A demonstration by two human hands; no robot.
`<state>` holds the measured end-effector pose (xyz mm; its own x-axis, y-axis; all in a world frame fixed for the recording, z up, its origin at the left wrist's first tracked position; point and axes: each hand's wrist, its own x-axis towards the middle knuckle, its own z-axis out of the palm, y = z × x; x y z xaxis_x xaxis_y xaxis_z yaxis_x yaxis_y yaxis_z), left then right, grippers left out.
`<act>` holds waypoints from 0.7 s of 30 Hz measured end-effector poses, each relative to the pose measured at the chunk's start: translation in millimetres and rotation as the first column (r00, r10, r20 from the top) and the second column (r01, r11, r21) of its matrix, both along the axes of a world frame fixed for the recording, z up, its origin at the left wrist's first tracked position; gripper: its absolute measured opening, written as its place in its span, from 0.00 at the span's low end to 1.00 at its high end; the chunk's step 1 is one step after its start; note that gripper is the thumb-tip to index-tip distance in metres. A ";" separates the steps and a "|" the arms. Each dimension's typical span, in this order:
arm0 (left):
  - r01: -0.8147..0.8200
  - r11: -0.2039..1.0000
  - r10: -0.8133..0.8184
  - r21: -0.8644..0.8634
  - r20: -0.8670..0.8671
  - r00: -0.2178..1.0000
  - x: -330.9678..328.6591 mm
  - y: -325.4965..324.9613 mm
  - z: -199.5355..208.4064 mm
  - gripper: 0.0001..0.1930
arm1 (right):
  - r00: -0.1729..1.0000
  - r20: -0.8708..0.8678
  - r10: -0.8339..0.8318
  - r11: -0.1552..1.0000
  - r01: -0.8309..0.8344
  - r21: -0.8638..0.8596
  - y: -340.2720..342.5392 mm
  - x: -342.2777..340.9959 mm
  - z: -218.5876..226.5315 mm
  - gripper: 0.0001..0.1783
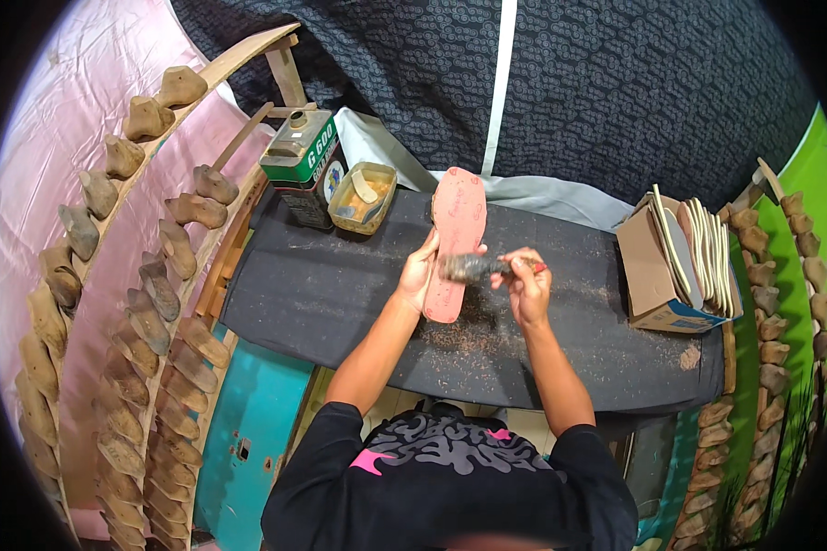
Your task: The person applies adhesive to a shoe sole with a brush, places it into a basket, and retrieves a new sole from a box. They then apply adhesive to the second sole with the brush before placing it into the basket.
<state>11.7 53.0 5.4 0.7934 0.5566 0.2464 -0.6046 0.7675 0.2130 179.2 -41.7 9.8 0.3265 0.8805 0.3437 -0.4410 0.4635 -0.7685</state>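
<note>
My left hand (420,266) grips the long edge of a pink shoe sole (461,220), which stands lengthwise above the dark-covered table with faint markings and small spots on its face. My right hand (527,286) is closed round the slim, reddish-ended handle of a dark brush (469,267). The brush's thick head, smeared by motion, lies across the lower middle of the sole. Whether its tip presses on the sole or hovers just over it, I cannot tell. My left fingers are mostly hidden behind the sole.
Crumbs litter the black tablecloth (340,285). At the back left stand a green and black metal can (301,161) and a tub (363,225) with a pale scraper in it. A cardboard box (652,271) of soles stands right. Racks of wooden shoe lasts (142,321) flank both sides.
</note>
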 end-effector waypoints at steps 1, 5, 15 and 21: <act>-0.001 0.999 0.003 0.052 -0.056 0.998 -0.2 -0.8 4.9 0.24 | 0.998 0.021 0.063 0.998 -0.063 -0.020 -4.9 -0.5 -2.5 0.07; -0.046 0.992 0.065 0.115 -0.162 0.985 -2.3 0.4 2.5 0.23 | 0.982 0.175 0.074 0.997 -0.075 -0.002 -11.5 1.6 10.4 0.07; -0.063 0.993 0.073 0.095 -0.109 0.991 8.5 -12.6 25.5 0.24 | 0.988 -0.052 -0.146 0.989 0.147 0.025 -9.6 2.1 14.9 0.06; -0.064 0.986 0.089 0.151 -0.165 0.982 11.8 -15.4 25.3 0.23 | 0.995 0.086 0.052 0.998 -0.054 0.016 -21.3 8.7 17.8 0.06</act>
